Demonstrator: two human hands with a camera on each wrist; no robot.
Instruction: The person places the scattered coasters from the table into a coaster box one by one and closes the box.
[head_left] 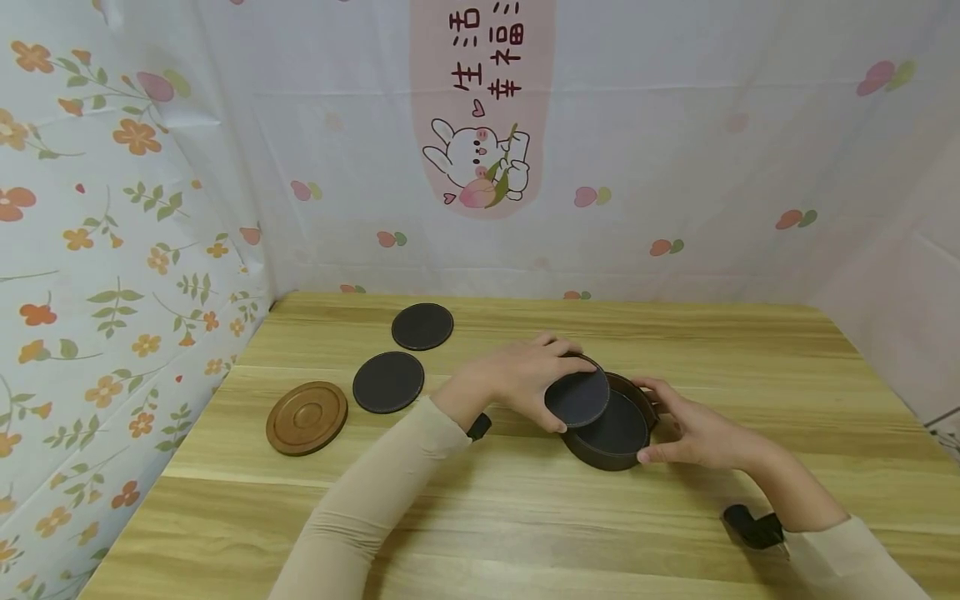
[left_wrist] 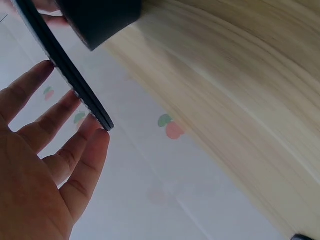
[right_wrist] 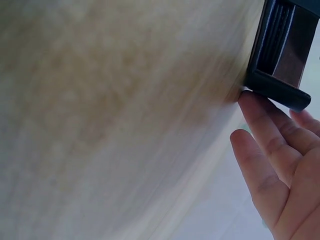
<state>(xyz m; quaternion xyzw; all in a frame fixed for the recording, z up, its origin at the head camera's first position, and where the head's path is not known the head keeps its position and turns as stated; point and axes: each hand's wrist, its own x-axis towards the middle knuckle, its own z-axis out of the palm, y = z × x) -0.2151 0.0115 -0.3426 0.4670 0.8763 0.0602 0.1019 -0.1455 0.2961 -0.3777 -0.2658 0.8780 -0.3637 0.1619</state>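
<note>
My left hand [head_left: 528,375] pinches a round black coaster [head_left: 581,400] by its edge, thumb on the near side and fingers on the far side. The coaster is tilted and overlaps the left part of a round dark holder [head_left: 600,458]. In the left wrist view the coaster [left_wrist: 70,70] is edge-on and a line along its rim suggests two layers. My right hand [head_left: 697,433] grips the holder's right side, thumb at the near rim. Stacked dark edges show inside the holder [right_wrist: 277,90] in the right wrist view.
Two more black coasters, one farther back [head_left: 422,326] and one nearer [head_left: 388,382], lie left of my left hand. A brown wooden disc [head_left: 307,417] with ring grooves lies farther left. Patterned cloth [head_left: 330,217] hangs behind and beside the wooden table [head_left: 525,533].
</note>
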